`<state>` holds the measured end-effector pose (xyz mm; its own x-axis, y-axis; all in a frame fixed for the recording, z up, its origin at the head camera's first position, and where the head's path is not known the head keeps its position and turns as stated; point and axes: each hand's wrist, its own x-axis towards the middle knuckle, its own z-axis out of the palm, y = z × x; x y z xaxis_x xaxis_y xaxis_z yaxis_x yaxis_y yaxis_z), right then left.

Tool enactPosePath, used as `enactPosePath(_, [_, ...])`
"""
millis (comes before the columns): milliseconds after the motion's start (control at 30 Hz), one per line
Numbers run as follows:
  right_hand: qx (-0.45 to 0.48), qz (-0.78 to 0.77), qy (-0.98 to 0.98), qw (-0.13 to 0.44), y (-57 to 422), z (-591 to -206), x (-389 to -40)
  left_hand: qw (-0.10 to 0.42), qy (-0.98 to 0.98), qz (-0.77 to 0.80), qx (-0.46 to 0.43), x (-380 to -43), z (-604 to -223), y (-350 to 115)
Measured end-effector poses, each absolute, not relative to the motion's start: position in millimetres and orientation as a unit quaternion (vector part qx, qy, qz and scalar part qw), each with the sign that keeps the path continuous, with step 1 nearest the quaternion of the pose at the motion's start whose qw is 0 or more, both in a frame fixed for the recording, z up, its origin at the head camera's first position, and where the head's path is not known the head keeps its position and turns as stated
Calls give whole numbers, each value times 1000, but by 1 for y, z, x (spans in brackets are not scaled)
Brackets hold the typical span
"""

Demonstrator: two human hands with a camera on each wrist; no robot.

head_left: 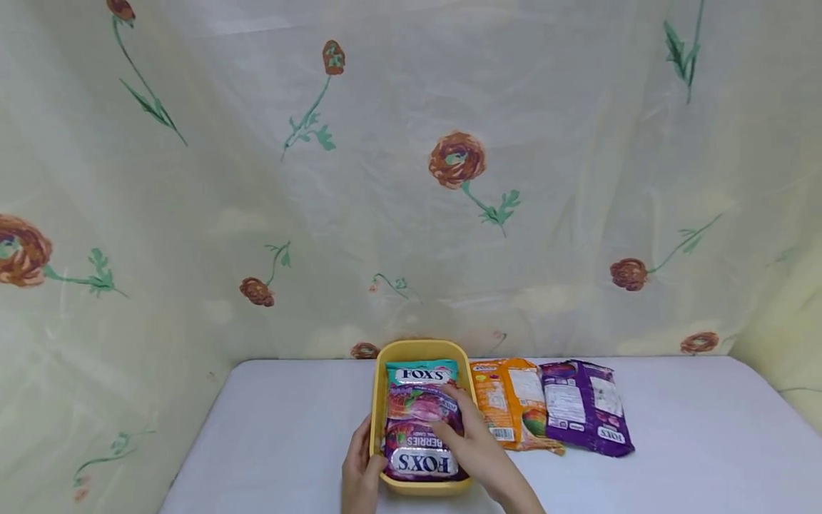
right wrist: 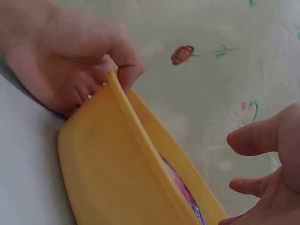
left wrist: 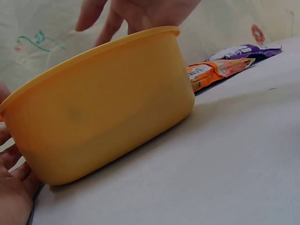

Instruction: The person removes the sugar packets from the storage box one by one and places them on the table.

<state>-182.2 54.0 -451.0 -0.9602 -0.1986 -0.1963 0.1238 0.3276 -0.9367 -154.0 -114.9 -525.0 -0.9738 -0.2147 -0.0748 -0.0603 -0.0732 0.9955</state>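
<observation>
A yellow plastic tub [head_left: 424,488] stands on the table. Inside lie Fox's candy bags: a purple berries bag [head_left: 420,457] on top at the near side, and a teal-topped bag [head_left: 424,374] at the far end. My left hand [head_left: 361,467] grips the tub's left side, its thumb hooked over the rim, as the right wrist view shows. Above the bags is my right hand [head_left: 474,439], fingers spread and loosely bent. In the head view its fingertips overlap the berries bag; whether they touch it I cannot tell.
Right of the tub lies an orange candy bag [head_left: 514,403], and beyond it a second purple candy bag [head_left: 586,407]. Both rest flat on the white table [head_left: 282,435]. A flowered curtain [head_left: 385,214] hangs behind the table's far edge.
</observation>
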Motion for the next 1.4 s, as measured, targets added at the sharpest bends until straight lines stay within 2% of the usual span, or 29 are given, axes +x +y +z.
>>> enactPosePath(200, [-26,-559,818,134,48,-455,-183,56,-679,-725,102,-151,-527,-118])
enactPosePath(567, [-45,-625,772,111,55,-456,-181,58,-688,-713,120,-151,-524,-116])
enactPosePath(1067, [-129,-596,779,146,58,-458,-180,62,-685,-718,109,-151,-525,-116])
enactPosePath(1400, [-203,-476,852,85,54,-467,-179,43,-683,-718,128,-154,-521,-112])
